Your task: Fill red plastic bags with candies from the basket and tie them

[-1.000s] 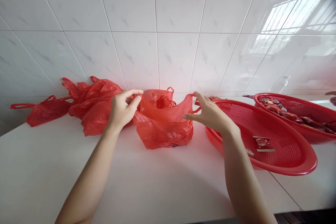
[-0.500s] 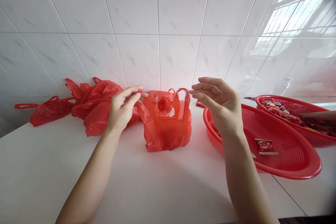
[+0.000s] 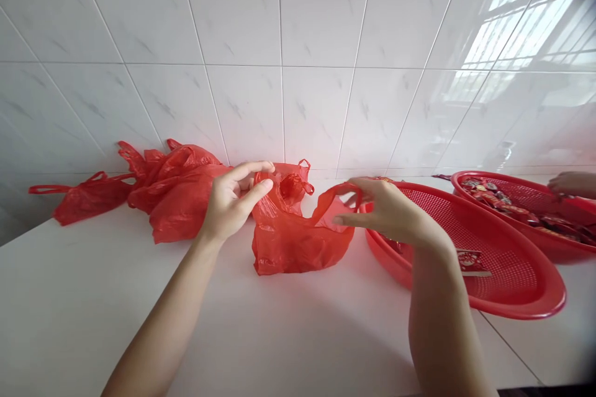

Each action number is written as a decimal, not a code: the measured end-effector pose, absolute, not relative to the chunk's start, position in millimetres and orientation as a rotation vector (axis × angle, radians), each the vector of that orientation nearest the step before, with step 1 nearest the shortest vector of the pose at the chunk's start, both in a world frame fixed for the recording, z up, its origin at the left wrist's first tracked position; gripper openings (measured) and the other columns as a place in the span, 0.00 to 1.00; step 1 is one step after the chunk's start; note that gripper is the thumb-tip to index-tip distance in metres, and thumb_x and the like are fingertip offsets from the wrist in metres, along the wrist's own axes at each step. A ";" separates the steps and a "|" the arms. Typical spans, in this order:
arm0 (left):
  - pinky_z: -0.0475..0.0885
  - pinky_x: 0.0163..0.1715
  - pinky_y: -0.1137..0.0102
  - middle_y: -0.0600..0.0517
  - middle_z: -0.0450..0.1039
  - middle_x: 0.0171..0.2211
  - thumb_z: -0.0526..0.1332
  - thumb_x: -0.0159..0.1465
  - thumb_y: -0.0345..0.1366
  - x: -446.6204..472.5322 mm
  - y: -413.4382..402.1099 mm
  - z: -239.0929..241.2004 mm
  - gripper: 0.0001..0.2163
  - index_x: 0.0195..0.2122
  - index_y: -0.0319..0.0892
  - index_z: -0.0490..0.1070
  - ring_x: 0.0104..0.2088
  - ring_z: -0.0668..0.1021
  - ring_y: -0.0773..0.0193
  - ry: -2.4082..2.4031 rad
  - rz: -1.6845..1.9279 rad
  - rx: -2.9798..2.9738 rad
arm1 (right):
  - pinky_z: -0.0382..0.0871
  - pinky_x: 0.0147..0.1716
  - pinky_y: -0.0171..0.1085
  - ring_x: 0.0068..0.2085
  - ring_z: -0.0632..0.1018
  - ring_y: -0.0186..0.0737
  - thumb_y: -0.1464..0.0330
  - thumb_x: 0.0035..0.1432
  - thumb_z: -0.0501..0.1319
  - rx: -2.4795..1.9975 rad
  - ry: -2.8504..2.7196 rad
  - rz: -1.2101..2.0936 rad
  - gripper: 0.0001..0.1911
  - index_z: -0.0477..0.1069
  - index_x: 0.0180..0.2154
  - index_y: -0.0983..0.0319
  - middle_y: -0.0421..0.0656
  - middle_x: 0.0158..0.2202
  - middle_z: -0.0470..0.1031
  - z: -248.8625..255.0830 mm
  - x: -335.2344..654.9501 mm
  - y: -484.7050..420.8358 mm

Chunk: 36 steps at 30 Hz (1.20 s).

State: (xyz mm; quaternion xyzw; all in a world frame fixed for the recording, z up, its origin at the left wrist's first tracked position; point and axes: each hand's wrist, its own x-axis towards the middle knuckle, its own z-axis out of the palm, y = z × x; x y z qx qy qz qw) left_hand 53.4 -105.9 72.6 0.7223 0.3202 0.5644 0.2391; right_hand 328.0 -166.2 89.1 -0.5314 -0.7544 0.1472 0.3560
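Note:
A red plastic bag (image 3: 302, 251) stands on the white table in front of me, its mouth spread between its two handles. My left hand (image 3: 235, 205) pinches the left handle between thumb and fingers. On the other side my right hand (image 3: 391, 208) has its fingers hooked in the right handle and draws it outward, with the thumb held apart below. What the bag contains is hidden by its red film. Right behind it sits another red bag (image 3: 293, 186), bunched up in the middle.
Several filled red bags (image 3: 186, 198) lie along the tiled wall at left. A red perforated basket (image 3: 516, 260) holding a few wrapped packets (image 3: 472, 262) is at right. Behind it, another person's hand (image 3: 575, 184) is over a second basket (image 3: 516, 220) of wrapped snacks.
My right hand has come down and hooked the right handle, pulling it rightward and widening the bag's mouth. My left hand moved slightly right. The other person's hand rose from the far basket's contents.

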 end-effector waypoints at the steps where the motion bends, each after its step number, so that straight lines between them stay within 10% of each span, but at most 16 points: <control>1: 0.68 0.26 0.71 0.48 0.77 0.48 0.65 0.62 0.38 53.6 -106.2 72.4 0.12 0.46 0.44 0.78 0.24 0.71 0.71 0.863 1.528 1.986 | 0.74 0.31 0.41 0.33 0.79 0.43 0.57 0.52 0.69 -1.409 -1.926 0.394 0.14 0.78 0.36 0.59 0.44 0.33 0.79 88.8 325.7 -166.0; 4: 0.72 0.30 0.69 0.47 0.75 0.49 0.66 0.62 0.39 57.0 -111.1 71.7 0.13 0.47 0.45 0.77 0.26 0.70 0.71 0.808 1.460 2.039 | 0.72 0.25 0.37 0.25 0.76 0.38 0.63 0.58 0.63 -1.299 -1.730 0.517 0.10 0.74 0.29 0.62 0.41 0.24 0.75 88.8 308.7 -165.1; 11: 0.75 0.43 0.63 0.48 0.73 0.52 0.71 0.56 0.40 79.7 -130.9 65.8 0.28 0.58 0.51 0.69 0.43 0.77 0.58 0.695 1.295 2.300 | 0.79 0.39 0.40 0.39 0.81 0.40 0.67 0.58 0.63 -0.861 -1.557 0.749 0.05 0.75 0.36 0.62 0.44 0.37 0.79 84.7 259.7 -168.6; 21: 0.77 0.41 0.68 0.49 0.78 0.40 0.61 0.67 0.37 77.4 -121.5 64.3 0.08 0.42 0.44 0.78 0.40 0.79 0.62 0.789 1.589 2.061 | 0.72 0.54 0.46 0.55 0.75 0.45 0.60 0.52 0.71 -0.890 -1.795 0.679 0.28 0.70 0.54 0.56 0.46 0.55 0.73 74.1 274.4 -151.8; 30: 0.76 0.48 0.63 0.48 0.79 0.42 0.65 0.62 0.38 68.6 -115.7 71.3 0.10 0.42 0.42 0.77 0.46 0.79 0.57 0.829 1.717 1.846 | 0.71 0.31 0.37 0.30 0.75 0.37 0.52 0.57 0.64 -0.977 -1.920 0.897 0.18 0.73 0.29 0.61 0.38 0.26 0.73 48.7 263.4 -125.7; 36: 0.76 0.43 0.65 0.49 0.77 0.42 0.66 0.56 0.31 54.4 -113.6 79.7 0.16 0.47 0.43 0.75 0.43 0.79 0.58 0.800 1.752 1.793 | 0.73 0.35 0.38 0.37 0.80 0.42 0.49 0.58 0.61 -0.817 -1.391 1.106 0.20 0.74 0.35 0.60 0.43 0.37 0.80 41.4 264.7 -111.2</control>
